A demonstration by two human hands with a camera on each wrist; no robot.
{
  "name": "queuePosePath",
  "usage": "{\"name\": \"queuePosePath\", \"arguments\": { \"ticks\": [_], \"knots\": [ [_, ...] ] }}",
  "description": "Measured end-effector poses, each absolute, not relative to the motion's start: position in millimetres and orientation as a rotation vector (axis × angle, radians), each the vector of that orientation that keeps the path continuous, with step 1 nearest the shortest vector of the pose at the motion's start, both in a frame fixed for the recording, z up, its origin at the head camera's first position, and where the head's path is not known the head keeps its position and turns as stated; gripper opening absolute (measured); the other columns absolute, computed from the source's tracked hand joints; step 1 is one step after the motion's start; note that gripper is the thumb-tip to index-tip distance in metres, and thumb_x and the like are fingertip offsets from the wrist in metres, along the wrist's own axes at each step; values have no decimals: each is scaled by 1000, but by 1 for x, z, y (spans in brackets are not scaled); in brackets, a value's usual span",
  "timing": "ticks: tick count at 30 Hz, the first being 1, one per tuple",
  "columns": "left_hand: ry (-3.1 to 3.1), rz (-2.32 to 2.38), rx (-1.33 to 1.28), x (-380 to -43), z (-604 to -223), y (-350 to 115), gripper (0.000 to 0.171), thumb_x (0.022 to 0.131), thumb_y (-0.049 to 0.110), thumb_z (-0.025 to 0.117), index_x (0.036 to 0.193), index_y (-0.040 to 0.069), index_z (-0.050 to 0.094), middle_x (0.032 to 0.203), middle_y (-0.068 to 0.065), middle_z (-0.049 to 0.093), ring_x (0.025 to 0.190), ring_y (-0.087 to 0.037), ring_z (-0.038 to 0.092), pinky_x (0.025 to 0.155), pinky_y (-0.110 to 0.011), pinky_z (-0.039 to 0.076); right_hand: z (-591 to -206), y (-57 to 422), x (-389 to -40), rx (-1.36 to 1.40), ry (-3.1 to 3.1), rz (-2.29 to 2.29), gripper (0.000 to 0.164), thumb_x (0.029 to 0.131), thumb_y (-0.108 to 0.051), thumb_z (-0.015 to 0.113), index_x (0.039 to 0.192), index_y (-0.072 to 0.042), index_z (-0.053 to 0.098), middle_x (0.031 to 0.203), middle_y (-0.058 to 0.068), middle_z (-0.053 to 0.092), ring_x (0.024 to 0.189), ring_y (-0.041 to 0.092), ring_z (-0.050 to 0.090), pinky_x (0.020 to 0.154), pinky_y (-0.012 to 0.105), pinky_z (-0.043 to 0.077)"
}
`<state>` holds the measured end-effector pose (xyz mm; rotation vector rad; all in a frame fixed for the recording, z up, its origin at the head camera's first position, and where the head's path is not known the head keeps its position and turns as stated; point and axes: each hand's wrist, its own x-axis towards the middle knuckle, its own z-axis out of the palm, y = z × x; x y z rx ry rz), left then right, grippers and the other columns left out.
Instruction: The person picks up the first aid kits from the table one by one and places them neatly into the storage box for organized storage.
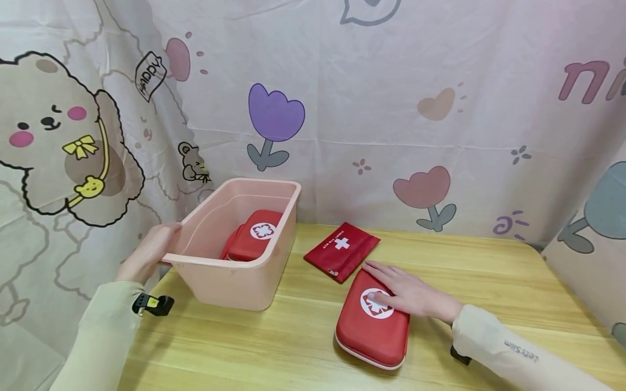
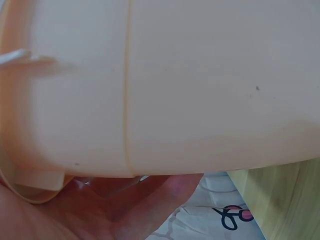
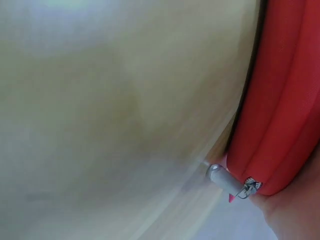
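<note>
A pale pink plastic bin (image 1: 230, 277) stands at the left of the table, and my left hand (image 1: 151, 244) grips its near left rim. Part of that hand (image 2: 160, 205) shows below the bin wall (image 2: 210, 90) in the left wrist view. Inside the bin lies a red first aid case (image 1: 249, 247) with a white emblem. My right hand (image 1: 408, 290) holds a second red first aid case (image 1: 369, 336), thumb across its emblem and fingers at its far end. The right wrist view shows this case's side (image 3: 280, 100) and a metal zipper pull (image 3: 225, 180).
A flat red first aid pouch (image 1: 342, 251) with a white cross lies between the bin and the held case. The wooden table (image 1: 489, 271) ends at a printed cloth (image 1: 342, 136) hanging behind and at the sides.
</note>
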<state>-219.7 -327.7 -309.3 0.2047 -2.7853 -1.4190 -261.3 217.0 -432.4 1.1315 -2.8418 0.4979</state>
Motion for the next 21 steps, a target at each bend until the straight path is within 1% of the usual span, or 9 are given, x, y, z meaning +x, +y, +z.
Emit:
{"name": "queuePosePath", "arguments": {
  "ticks": [9,14,17,21],
  "knots": [
    [-2796,-1419,219,-220,-309,-327,68,104,44,17,143,-11,32,129,-31,46,106,-34,52,73,-34,49,-430,219,-263,1181,-2860,465,75,93,-68,44,156,-31,28,159,-5,28,141,28,30,104,55,34],
    [-2792,-1428,225,-220,-310,-327,68,104,43,17,143,-11,31,131,-31,44,108,-35,51,73,-34,49,-428,220,-267,1244,-2835,418,74,94,-68,43,156,-30,29,159,-4,28,142,30,31,107,53,32],
    [-2794,-1430,226,-220,-309,-328,69,104,44,17,144,-11,31,131,-31,44,109,-36,50,74,-34,49,-427,220,-270,1290,-2807,411,73,94,-66,45,155,-29,30,159,-4,28,142,28,31,108,52,30],
    [-2783,-1451,231,-221,-309,-328,69,104,44,17,144,-10,30,132,-30,44,108,-34,51,75,-34,48,-425,220,-273,1322,-2795,403,72,94,-66,44,155,-31,30,159,-7,27,143,24,29,110,50,28]
  ]
}}
